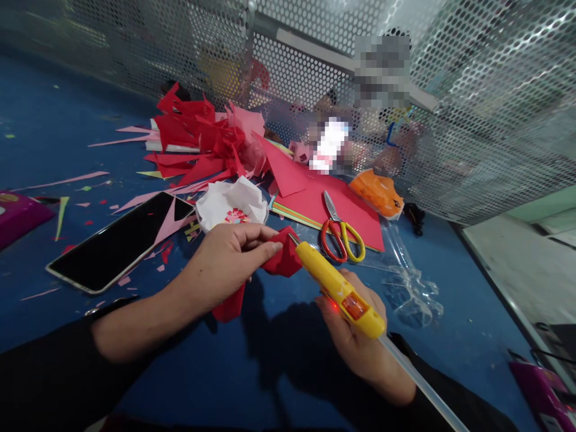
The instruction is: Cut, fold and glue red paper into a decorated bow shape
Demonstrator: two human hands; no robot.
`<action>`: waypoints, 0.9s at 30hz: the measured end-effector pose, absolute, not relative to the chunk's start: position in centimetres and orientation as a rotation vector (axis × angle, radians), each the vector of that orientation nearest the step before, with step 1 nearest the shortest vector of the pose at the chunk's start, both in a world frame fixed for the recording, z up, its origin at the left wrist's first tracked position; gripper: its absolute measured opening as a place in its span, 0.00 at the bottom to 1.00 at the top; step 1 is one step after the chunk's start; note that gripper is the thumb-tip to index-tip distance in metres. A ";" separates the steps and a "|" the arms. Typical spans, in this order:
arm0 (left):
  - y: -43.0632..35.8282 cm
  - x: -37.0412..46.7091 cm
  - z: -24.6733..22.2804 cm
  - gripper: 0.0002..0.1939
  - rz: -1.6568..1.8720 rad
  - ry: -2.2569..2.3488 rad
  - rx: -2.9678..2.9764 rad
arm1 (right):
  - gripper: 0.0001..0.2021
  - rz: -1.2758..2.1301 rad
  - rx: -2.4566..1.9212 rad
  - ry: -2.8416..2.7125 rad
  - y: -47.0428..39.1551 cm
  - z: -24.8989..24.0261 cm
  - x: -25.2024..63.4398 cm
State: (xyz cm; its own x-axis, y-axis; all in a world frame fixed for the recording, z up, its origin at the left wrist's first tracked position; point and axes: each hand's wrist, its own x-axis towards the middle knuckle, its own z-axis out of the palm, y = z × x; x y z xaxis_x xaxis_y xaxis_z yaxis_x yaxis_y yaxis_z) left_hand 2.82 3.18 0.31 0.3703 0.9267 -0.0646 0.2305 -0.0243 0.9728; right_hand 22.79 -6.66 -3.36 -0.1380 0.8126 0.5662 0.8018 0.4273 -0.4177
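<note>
My left hand (pixel 229 258) pinches a folded piece of red paper (pixel 285 257) between thumb and fingers; another part of red paper (pixel 229 304) hangs below the palm. My right hand (pixel 360 336) is wrapped round a yellow glue gun (pixel 339 288), with a clear glue stick (pixel 423 381) sticking out of its back. The metal nozzle is at the upper edge of the red paper, seemingly touching it. A small red light glows by my right fingers. Just beyond my left hand sits a bowl lined with white paper (pixel 218 201), holding small red and pink scraps.
Scissors (pixel 333 219) lie on stacked coloured sheets (pixel 355 210). Crumpled red paper (pixel 202 135) is heaped at the back left, near a dark phone (pixel 117 246). An orange wrapper (pixel 378 192) lies before a perforated metal screen (pixel 297 72). Paper scraps litter the blue table (pixel 36 144).
</note>
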 end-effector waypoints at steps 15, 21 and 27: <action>3.3 2.7 0.2 0.12 0.816 1.092 1.570 | 0.06 0.089 -1.374 -1.901 -6.6 -2.9 22.5; 3.2 2.6 -0.1 0.13 0.834 1.139 1.695 | 0.06 0.077 -1.395 -1.899 -6.7 -2.7 22.5; 2.8 2.6 -0.1 0.13 0.847 1.153 1.763 | 0.06 0.050 -1.442 -1.878 -6.7 -2.8 22.6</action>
